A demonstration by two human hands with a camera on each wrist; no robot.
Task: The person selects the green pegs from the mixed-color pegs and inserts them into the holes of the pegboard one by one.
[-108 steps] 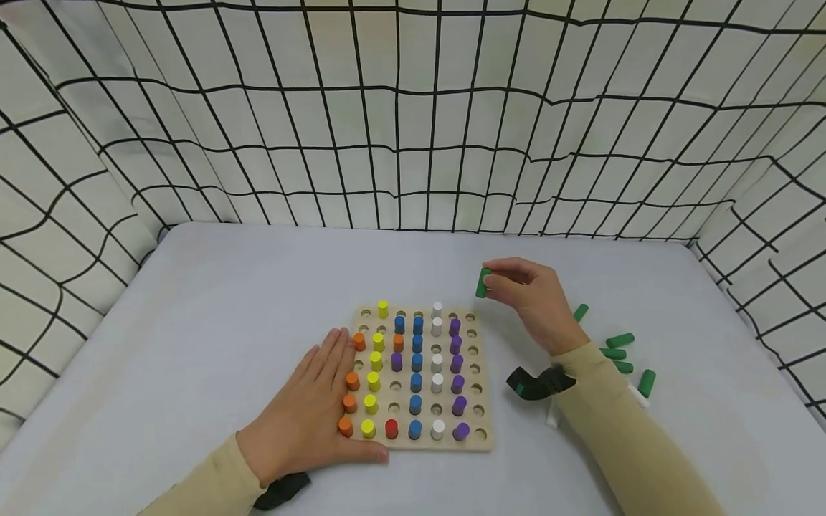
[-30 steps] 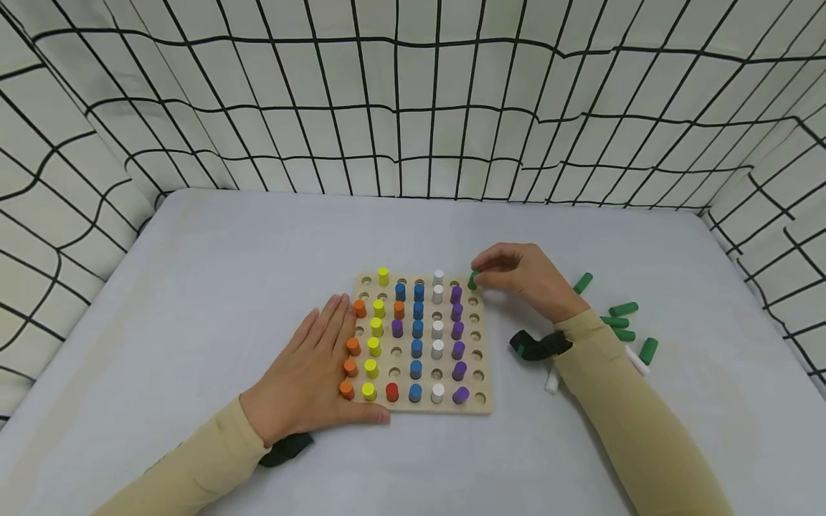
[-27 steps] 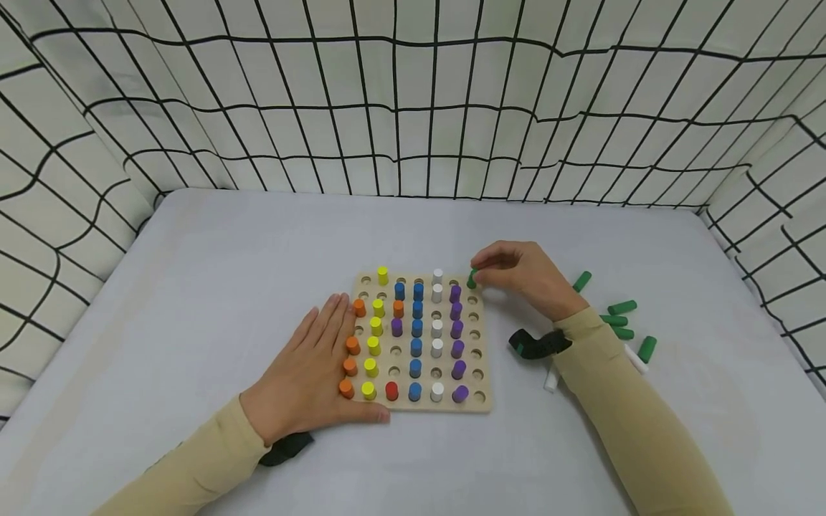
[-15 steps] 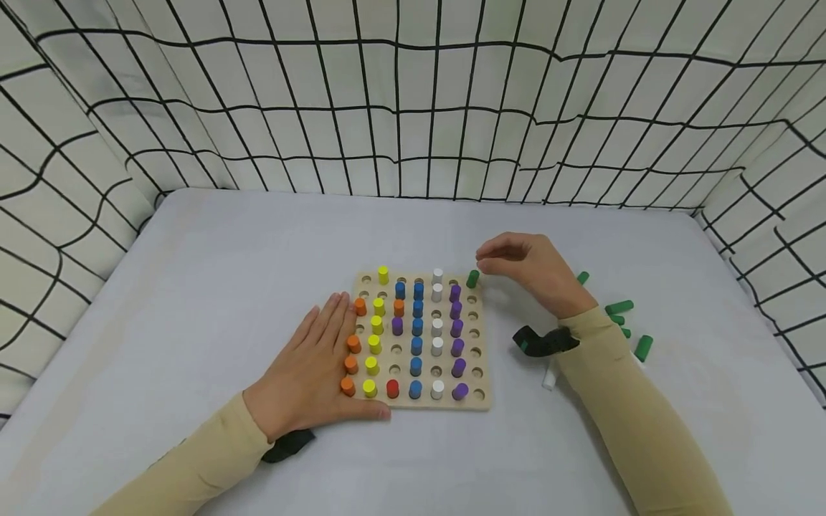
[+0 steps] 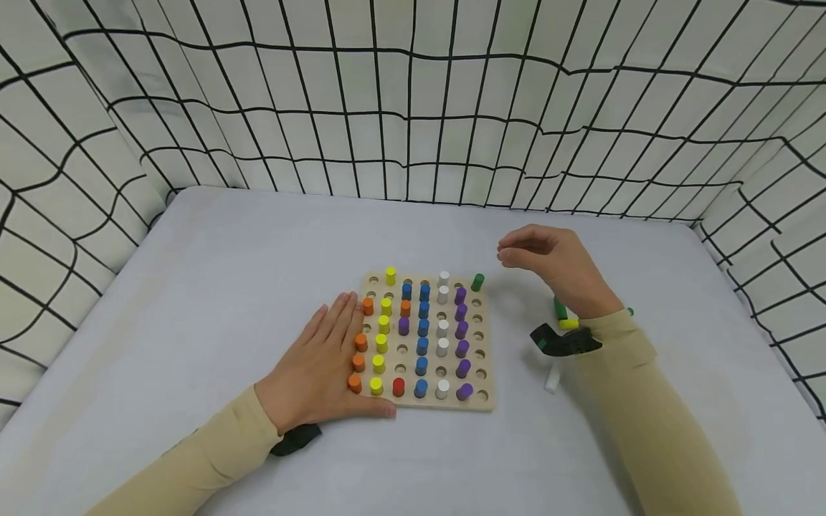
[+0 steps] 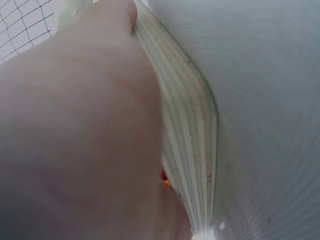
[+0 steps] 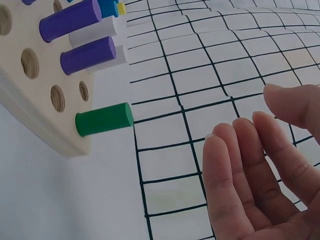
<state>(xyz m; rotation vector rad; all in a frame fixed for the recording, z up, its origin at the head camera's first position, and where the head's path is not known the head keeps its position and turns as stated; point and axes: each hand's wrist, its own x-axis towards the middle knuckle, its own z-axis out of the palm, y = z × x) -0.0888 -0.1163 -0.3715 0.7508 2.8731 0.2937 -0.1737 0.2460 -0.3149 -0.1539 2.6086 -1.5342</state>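
Note:
A wooden pegboard (image 5: 488,401) lies on the white surface, with columns of orange, yellow, blue, white and purple pegs. My left hand (image 5: 319,369) lies along its left side with straight fingers, the thumb at the near edge. The left wrist view shows the board's side edge (image 6: 192,135) beside that hand. A green peg (image 5: 477,282) stands in the far right corner hole, also seen in the right wrist view as a green peg (image 7: 105,119). Beyond and right of it, my right hand (image 5: 558,265) hovers with relaxed fingers and holds nothing; thumb and fingertips are apart.
Loose pegs lie right of the board: a green peg (image 5: 559,308), a yellow peg (image 5: 568,325) and a white peg (image 5: 553,378). The right forearm hides others. Black wire mesh (image 5: 413,115) encloses the surface at the back and sides.
The green peg, earlier pinched in my right hand, now stands in the corner hole. My right hand has let go and drawn away to the right. The left hand stays at the board.

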